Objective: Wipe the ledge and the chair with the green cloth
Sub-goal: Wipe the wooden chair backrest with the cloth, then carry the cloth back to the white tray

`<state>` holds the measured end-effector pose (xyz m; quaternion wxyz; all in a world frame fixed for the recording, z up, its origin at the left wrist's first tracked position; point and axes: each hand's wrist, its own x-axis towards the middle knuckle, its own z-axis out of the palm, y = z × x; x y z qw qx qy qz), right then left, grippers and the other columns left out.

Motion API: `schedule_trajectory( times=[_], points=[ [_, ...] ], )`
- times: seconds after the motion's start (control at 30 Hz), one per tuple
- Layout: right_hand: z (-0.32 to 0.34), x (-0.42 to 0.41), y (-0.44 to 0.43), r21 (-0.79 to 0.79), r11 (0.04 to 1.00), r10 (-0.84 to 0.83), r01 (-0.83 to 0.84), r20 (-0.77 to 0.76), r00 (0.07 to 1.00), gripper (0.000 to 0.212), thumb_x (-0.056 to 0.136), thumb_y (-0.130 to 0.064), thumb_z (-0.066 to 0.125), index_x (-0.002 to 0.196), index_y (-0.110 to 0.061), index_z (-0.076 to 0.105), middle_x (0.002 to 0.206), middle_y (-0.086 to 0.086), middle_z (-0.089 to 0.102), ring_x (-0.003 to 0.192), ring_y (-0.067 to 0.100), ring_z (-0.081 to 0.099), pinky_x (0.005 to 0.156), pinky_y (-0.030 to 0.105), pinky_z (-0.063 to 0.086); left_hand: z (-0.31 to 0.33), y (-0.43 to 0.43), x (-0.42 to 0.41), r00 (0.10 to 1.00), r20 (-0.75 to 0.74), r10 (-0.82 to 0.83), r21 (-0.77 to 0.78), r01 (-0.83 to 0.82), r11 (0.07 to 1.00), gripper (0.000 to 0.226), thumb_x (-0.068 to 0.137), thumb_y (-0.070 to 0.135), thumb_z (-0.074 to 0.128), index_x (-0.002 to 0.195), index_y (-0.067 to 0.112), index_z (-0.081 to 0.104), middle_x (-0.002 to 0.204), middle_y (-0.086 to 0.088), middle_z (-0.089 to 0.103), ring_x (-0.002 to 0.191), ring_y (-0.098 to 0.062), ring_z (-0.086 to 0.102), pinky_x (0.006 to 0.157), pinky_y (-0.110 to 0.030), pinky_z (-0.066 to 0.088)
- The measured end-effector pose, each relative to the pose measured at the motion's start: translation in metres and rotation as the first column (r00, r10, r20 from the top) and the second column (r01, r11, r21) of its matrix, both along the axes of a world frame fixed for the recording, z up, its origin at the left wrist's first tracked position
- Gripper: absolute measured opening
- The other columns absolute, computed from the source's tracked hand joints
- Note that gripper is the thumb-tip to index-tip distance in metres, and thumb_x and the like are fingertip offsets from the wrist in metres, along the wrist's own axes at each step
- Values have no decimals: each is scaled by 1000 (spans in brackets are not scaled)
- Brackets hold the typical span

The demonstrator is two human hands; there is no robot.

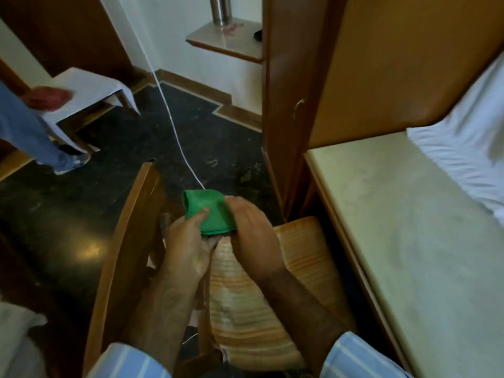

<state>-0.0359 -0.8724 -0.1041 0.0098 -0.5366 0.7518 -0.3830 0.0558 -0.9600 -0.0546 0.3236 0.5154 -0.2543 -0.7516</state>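
Folded green cloth (208, 214) sits pinched between both hands over the wooden chair's striped orange cushion (261, 296) — left hand (188, 244) thumb on top, right hand (253, 236) closed on its edge. Keep the fold flat, then wipe the pale ledge (409, 227) in full strokes.

I am standing in a bedroom, in a home or a guest room: to my right a bed (471, 137) with white sheets lies beside a pale bedside ledge (409, 227), against a padded headboard (409, 58). A wooden wardrobe (286, 91) with a metal handle stands ahead, and below me is a wooden chair (128, 227) with a striped orange cushion (272, 309). The floor (81, 208) is dark polished stone with a wooden skirting (196, 88) along white walls, and a small corner shelf (226, 45) holds a steel flask (221, 9)
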Motion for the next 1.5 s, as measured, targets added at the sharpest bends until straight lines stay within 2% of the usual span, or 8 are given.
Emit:
schedule_trajectory(
  times=[0.13, 0.27, 0.4, 0.5, 0.8, 1.17, 1.3, 1.5],
  points=[
    [28, -44, 36, 16, 959, -278, 283, 241, 930, 62, 87, -11, 74, 146, -6, 55, 141, 13, 64, 135, 28, 59, 116, 47, 48, 34, 25, -27, 989, -62, -132, -65, 128, 990, 11, 95, 7, 60, 103, 12, 66, 111, -12, 72, 102, -27, 69, 66, -40, 62],
    [62, -87, 77, 67, 762, -482, 644, 723, 495, 71, 92, -12, 73, 156, -16, 42, 148, 10, 59, 130, 23, 62, 111, 40, 53, 68, 45, -45, 955, -120, -271, -62, 265, 962, 12, 95, 6, 60, 105, 9, 64, 111, -13, 71, 106, -29, 68, 68, -42, 62],
    [104, -110, 119, 36, 732, 61, 681, 991, -118, 35, 106, -14, 57, 139, -5, 60, 128, 19, 72, 99, 28, 80, 80, 42, 67, 91, 67, -66, 906, -134, -402, -66, 397, 916, 14, 94, 7, 62, 108, 8, 64, 112, -16, 71, 101, -29, 70, 68, -44, 63],
    [139, -120, 163, -10, 745, 299, 667, 899, -321, 56, 108, -51, 49, 124, 1, 63, 104, 25, 79, 83, 36, 82, 64, 47, 67, 104, 94, -87, 862, -107, -495, -70, 490, 869, 16, 94, 14, 63, 110, 13, 66, 115, -15, 72, 100, -28, 71, 66, -43, 62],
    [196, -151, 346, 43, 642, 23, 765, 997, -76, 6, 97, 0, 67, 103, 1, 68, 100, 18, 74, 90, 29, 73, 77, 40, 65, 126, 227, -161, 641, -111, -760, -99, 754, 650, 26, 101, 31, 51, 111, 11, 65, 119, -19, 68, 102, -35, 68, 69, -47, 63],
    [205, -119, 646, 36, 298, 33, 954, 998, -48, 9, 101, -13, 67, 100, -5, 70, 89, 12, 78, 88, 26, 73, 79, 44, 63, 137, 499, -202, 241, -13, -971, -287, 929, 234, 22, 103, 25, 50, 108, 13, 67, 112, -11, 70, 95, -24, 70, 72, -36, 60],
    [206, -82, 753, 58, 182, -111, 981, 993, -38, 9, 98, -12, 68, 105, -7, 70, 101, 13, 74, 92, 25, 72, 77, 40, 63, 138, 602, -194, 130, 31, -991, -315, 942, 114, 23, 103, 28, 50, 116, 16, 64, 112, -6, 70, 96, -25, 71, 67, -33, 60],
    [200, 4, 902, 94, 76, -410, 993, 911, -55, 8, 95, -17, 75, 100, -12, 76, 102, 9, 80, 97, 25, 76, 78, 38, 66, 127, 748, -158, -36, 52, -998, -304, 951, -50, 25, 100, 25, 55, 120, 12, 63, 115, -9, 70, 97, -24, 69, 92, -42, 52]
  ],
)
